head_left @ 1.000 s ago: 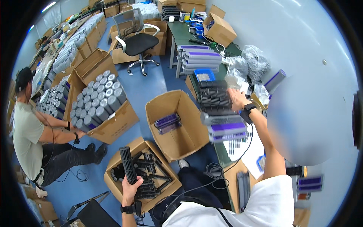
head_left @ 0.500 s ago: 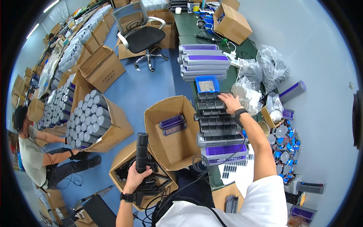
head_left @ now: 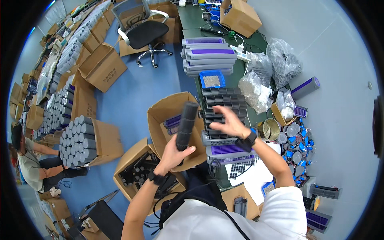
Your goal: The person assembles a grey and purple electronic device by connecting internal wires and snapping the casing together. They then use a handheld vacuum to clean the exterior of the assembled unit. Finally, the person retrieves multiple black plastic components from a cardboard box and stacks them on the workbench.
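My left hand (head_left: 172, 156) grips the lower end of a black ribbed cylindrical fan wheel (head_left: 187, 124), tilted upright above the open carton. My right hand (head_left: 230, 124) is over the row of similar black fan wheels (head_left: 224, 98) on the green bench, its fingers spread and nothing seen in them. Just below that row lie grey housings with purple grilles (head_left: 232, 149). Two purple-grilled parts (head_left: 173, 121) rest inside the open carton (head_left: 155, 116); the held fan wheel hides part of its interior. More black fan wheels fill the lower carton (head_left: 120, 175) by my left forearm.
A blue tray of small grains (head_left: 211, 74) and stacked grey-purple housings (head_left: 208, 58) stand farther up the bench. Plastic bags (head_left: 256, 92) lie along its right side. Left, a person (head_left: 30, 164) stands beside a carton of grey cylinders (head_left: 107, 144). An office chair (head_left: 146, 34) stands beyond.
My left hand has lifted the fan wheel up and right, out from over the lower carton. My right hand has moved down and left along the row. The person at left has shifted left with the carton.
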A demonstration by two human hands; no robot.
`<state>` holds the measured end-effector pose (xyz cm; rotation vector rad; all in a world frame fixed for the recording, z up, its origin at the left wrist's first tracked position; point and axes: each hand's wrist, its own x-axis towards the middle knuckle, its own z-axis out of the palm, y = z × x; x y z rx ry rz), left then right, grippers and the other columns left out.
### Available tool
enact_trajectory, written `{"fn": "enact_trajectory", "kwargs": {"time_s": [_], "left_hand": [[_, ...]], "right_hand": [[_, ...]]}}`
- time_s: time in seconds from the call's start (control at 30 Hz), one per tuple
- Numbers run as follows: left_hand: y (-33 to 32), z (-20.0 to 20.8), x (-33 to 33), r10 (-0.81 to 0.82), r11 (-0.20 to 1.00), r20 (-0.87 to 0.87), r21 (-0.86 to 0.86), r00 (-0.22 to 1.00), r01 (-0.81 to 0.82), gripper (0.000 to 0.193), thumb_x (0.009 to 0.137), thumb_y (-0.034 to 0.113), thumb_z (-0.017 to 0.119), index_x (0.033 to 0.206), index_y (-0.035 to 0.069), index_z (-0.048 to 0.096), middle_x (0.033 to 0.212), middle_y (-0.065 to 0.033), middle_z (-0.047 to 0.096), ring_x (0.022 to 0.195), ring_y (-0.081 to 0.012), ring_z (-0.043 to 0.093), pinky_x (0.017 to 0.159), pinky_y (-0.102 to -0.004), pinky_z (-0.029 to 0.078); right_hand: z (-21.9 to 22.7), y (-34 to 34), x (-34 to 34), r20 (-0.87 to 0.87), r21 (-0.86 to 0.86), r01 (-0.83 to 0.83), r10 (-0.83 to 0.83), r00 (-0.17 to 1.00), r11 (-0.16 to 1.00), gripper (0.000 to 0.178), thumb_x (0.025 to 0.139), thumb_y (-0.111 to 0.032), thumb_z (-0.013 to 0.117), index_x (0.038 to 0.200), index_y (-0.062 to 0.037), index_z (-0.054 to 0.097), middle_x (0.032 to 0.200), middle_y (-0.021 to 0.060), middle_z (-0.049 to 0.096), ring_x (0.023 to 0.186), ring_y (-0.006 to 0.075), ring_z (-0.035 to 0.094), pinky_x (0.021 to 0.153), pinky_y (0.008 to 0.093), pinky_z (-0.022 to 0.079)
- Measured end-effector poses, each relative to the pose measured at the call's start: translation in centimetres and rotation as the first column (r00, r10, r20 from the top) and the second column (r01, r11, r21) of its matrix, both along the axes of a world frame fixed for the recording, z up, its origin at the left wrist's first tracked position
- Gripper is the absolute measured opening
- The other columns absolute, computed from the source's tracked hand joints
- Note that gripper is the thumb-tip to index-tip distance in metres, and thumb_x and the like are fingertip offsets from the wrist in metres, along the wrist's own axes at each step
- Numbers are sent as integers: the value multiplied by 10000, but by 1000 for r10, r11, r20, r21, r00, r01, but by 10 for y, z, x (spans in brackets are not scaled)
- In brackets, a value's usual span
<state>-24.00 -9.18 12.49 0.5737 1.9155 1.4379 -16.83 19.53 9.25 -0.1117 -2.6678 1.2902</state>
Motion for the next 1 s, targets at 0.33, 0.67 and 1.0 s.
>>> {"fn": "enact_trajectory", "kwargs": {"time_s": [0.33, 0.67, 1.0], "left_hand": [[91, -107, -14, -109, 991, -98, -91, 989, 100, 759, 786, 219, 757, 1398, -29, 383, 1303, -235, 522, 1256, -346, 493, 1050, -394, 410], [4, -184, -18, 70, 949, 195, -316, 978, -5, 575, 817, 245, 733, 1308, 29, 524, 1198, -189, 616, 1097, -305, 615, 931, -385, 501], [-275, -267, 32, 758, 510, 71, -683, 648, -523, 366, 769, 222, 706, 1077, 25, 686, 958, -152, 721, 932, -290, 685, 845, -361, 524]], "right_hand": [[40, 4, 17, 190, 401, -97, 20, 982, 911, 684, 745, 8, 706, 1365, -96, 438, 1168, 153, 541, 1104, 344, 526, 975, 455, 388], [-44, -17, -10, 182, 512, -113, 22, 983, 852, 618, 674, -45, 771, 1256, -102, 570, 1152, 106, 575, 1118, 315, 522, 967, 456, 381], [-40, -287, -94, 141, 94, -646, 632, 762, 758, 431, 740, -49, 734, 1154, -80, 617, 1123, 141, 611, 1064, 346, 561, 920, 425, 425]]}}
